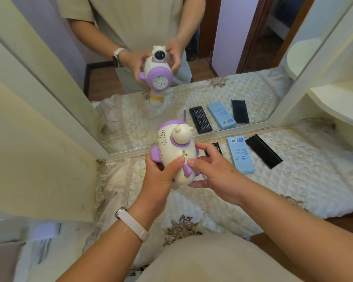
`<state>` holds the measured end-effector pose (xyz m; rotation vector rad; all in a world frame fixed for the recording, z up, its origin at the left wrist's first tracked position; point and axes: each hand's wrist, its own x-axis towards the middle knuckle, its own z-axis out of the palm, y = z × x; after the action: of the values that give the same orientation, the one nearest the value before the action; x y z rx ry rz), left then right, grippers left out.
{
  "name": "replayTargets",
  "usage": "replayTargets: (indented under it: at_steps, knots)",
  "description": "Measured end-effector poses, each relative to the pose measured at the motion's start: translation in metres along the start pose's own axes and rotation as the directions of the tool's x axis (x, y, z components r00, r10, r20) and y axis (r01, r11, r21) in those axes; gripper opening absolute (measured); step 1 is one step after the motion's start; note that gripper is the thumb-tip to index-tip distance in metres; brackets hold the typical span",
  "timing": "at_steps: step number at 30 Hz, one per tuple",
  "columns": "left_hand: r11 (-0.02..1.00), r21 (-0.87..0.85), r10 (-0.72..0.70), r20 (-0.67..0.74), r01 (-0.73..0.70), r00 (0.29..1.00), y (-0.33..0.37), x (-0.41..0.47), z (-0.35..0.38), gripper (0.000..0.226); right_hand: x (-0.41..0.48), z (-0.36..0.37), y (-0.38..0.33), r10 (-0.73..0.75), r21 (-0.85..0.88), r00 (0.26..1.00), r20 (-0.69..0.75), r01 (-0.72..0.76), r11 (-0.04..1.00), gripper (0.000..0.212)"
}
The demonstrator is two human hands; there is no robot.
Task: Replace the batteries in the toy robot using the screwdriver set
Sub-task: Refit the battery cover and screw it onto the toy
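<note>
The black bit tray [213,148] of the screwdriver set lies on the bench [304,180] by the mirror [130,110], mostly hidden behind the right hand; its reflection shows rows of bits in it. Beside it lie a light blue box [240,154] and a black sleeve [263,151], apart from each other.

The toy robot [174,151], cream with purple trim, is held above the bench, its back to the camera. The left hand [161,176] is wrapped around its lower body, thumb pressed on the back. The right hand [214,171] grips its right side, fingers curled around it.

A quilted cream cloth [293,200] covers the bench. The mirror reflects the person's torso, the toy's face and a doorway.
</note>
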<state>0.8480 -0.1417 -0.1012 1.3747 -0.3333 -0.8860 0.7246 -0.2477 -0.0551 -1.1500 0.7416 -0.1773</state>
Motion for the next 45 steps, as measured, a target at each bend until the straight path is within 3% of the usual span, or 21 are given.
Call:
replayTargets:
  at_steps: [6,12,16,22,28,33,37,40,41,45]
  knots:
    - [0.990,0.120,-0.052,-0.175,0.074,0.983,-0.039,0.004,-0.003,0.069,0.009,-0.015,0.036,-0.036,-0.355,0.995,-0.089,0.002,0.935,0.028]
    - [0.942,0.273,-0.106,-0.306,0.194,0.946,-0.079,0.008,-0.008,0.077,0.005,-0.061,0.076,-0.228,-0.840,0.972,-0.051,0.082,0.537,0.038]
    - [0.894,0.382,-0.100,-0.342,0.236,0.934,-0.095,0.010,0.001,0.073,0.002,-0.097,0.093,-0.287,-0.941,0.958,0.013,0.108,0.320,0.036]
    - [0.817,0.505,-0.068,-0.394,0.278,0.917,-0.107,0.000,0.018,0.074,0.004,-0.154,0.102,-0.287,-0.979,0.956,0.060,0.112,0.169,0.047]
    - [0.816,0.484,-0.058,-0.475,0.316,0.878,-0.114,-0.008,0.034,0.084,0.017,-0.214,0.101,-0.244,-0.988,0.964,0.102,0.127,0.090,0.046]
    - [0.803,0.486,0.023,-0.604,0.345,0.797,-0.119,-0.018,0.062,0.042,0.034,-0.271,0.099,-0.230,-0.992,0.968,0.103,0.116,0.045,0.037]
    - [0.822,0.440,0.077,-0.715,0.362,0.695,-0.126,-0.026,0.090,0.032,0.048,-0.316,0.092,-0.231,-0.995,0.969,0.087,0.094,0.020,0.033]
    - [0.834,0.378,0.115,-0.831,0.402,0.544,-0.138,-0.032,0.109,0.049,0.061,-0.346,0.086,-0.210,-0.996,0.977,0.041,0.057,0.067,0.034]
    - [0.845,0.358,0.120,-0.851,0.398,0.511,-0.143,-0.036,0.117,0.044,0.066,-0.355,0.085,-0.199,-0.995,0.980,0.031,0.048,0.083,0.035]
    - [0.849,0.271,0.025,-0.878,0.454,0.477,-0.164,-0.047,0.151,0.025,0.080,-0.375,0.087,-0.174,-0.988,0.985,0.018,0.045,0.149,0.033]
